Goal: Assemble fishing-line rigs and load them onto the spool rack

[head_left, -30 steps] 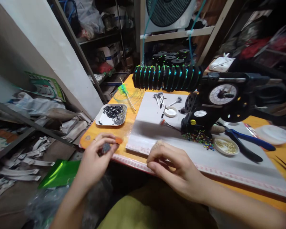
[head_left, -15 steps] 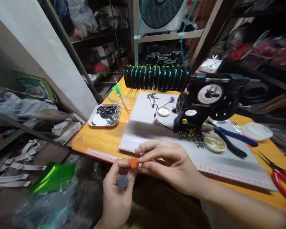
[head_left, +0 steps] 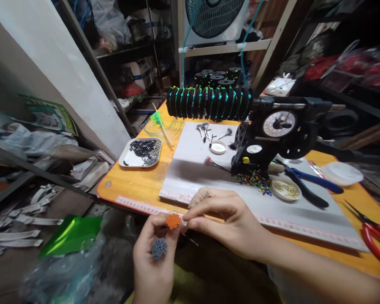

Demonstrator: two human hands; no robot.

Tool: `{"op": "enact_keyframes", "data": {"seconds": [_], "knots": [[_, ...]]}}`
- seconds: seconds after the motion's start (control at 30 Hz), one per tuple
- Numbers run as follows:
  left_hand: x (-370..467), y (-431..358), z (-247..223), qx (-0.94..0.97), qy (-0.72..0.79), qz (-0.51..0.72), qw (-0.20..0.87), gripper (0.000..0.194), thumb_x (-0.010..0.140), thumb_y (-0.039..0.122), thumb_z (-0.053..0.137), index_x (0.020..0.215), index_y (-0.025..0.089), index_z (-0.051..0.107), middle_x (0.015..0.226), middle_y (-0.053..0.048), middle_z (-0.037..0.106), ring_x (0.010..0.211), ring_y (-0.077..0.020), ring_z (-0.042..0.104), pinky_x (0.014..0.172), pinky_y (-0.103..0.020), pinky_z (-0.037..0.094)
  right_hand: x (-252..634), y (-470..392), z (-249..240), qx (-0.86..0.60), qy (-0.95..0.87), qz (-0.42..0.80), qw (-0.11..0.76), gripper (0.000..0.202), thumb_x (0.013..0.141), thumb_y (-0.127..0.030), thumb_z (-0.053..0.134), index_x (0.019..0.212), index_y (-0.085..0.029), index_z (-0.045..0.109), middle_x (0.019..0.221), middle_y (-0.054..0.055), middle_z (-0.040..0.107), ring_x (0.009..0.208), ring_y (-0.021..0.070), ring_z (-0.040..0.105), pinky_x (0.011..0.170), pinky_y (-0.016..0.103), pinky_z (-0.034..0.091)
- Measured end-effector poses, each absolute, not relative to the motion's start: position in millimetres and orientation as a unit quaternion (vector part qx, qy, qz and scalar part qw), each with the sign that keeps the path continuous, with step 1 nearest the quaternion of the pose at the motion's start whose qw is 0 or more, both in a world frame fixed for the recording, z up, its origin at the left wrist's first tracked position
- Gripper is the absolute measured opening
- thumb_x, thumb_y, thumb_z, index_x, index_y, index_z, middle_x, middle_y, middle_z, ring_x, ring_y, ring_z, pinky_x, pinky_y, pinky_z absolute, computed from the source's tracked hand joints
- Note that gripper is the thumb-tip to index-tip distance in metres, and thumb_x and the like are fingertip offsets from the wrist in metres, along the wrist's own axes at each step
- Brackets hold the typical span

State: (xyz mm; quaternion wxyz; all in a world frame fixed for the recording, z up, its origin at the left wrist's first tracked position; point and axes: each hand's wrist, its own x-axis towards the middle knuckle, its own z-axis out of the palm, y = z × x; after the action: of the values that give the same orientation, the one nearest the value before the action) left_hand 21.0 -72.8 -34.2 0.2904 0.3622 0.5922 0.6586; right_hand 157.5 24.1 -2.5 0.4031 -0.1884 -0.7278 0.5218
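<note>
My left hand [head_left: 155, 257] is closed around two bunches with knobbly tops. The orange bunch [head_left: 173, 221] is pinched between thumb and forefinger; the blue-grey bunch [head_left: 159, 248] sits lower, against the palm. Just right of the orange tips, my right hand [head_left: 220, 215] pinches with thumb and forefinger, and what lies between them is too small to name. One of its fingers wears a beige wrap [head_left: 199, 197]. Beneath the fingertips a thin dark strand [head_left: 191, 240] slants down; which hand holds it I cannot tell. Both hands are at the table's front edge.
A black winding machine [head_left: 256, 143] with a ribbed roller stands on a white board [head_left: 190, 169]. Left is a tray [head_left: 123, 160] of black pieces. Coloured beads [head_left: 256, 181], a dish of gold pieces [head_left: 286, 199], blue-handled pliers [head_left: 316, 179] and red scissors [head_left: 372, 245] are right.
My left hand has moved slightly left and down with both bunches. My right fingertips are now apart from the orange tips, and the thin dark strand shows below them.
</note>
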Motion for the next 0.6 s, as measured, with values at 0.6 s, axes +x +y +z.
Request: {"op": "enact_keyframes", "data": {"seconds": [0.6], "knots": [[28, -68, -38, 0.239, 0.488, 0.719, 0.433, 0.021, 0.085, 0.036, 0.073, 0.075, 0.019, 0.066, 0.065, 0.004, 0.055, 0.050, -0.0036, 0.042, 0.051, -0.013, 0.041, 159, 18, -8, -0.174, -0.766, 0.474, 0.397, 0.007, 0.085, -0.008, 0.064, 0.084, -0.012, 0.070, 0.079, 0.004, 0.061, 0.066, 0.0106, 0.055, 0.056, 0.021, 0.046]]}}
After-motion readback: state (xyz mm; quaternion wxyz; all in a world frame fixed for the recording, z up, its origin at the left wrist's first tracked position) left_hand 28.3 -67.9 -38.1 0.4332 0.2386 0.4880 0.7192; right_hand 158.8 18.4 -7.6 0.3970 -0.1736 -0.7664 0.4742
